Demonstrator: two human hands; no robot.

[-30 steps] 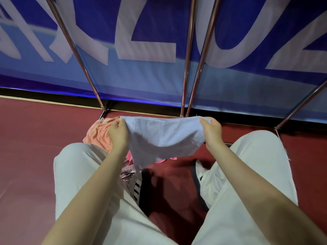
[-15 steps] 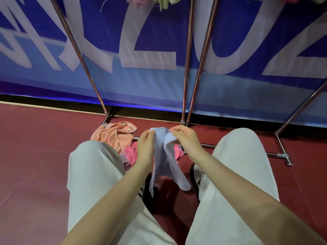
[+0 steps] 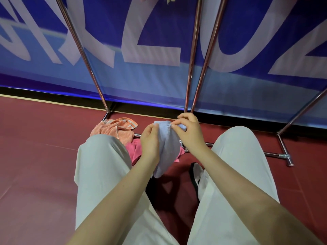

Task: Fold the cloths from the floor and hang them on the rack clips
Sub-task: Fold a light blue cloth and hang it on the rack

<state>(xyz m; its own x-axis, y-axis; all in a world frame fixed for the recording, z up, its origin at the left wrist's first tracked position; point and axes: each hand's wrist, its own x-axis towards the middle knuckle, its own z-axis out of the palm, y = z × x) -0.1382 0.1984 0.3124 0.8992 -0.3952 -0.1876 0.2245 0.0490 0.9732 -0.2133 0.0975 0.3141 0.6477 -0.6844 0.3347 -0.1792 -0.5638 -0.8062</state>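
- Head view: the light blue cloth (image 3: 166, 149) is doubled over now, hanging narrow between the knees; a second ago it was spread wide between the two hands.
- Left hand (image 3: 150, 144) pinches the cloth's top left edge, grip clamped on the fabric.
- Right hand (image 3: 190, 133) has come in beside the left, fingertips (image 3: 174, 127) pinching the same top edge; grip clamped on it too.
- Cloth is off the floor (image 3: 35, 156), lower end dangling free above a shoe.
- Orange cloth (image 3: 115, 129) and pink cloth (image 3: 136, 151) lie crumpled on the floor by the left knee, beside the rack base bar; not yet folded.
- Rack poles (image 3: 192, 59) rise just ahead of the hands; clips are out of frame, only bits of hung cloth at the top edge.
- Meaning: first fold looks done, corners brought together. Likely next is squaring the edges or a second fold, then lifting to a clip. Two cloths left.
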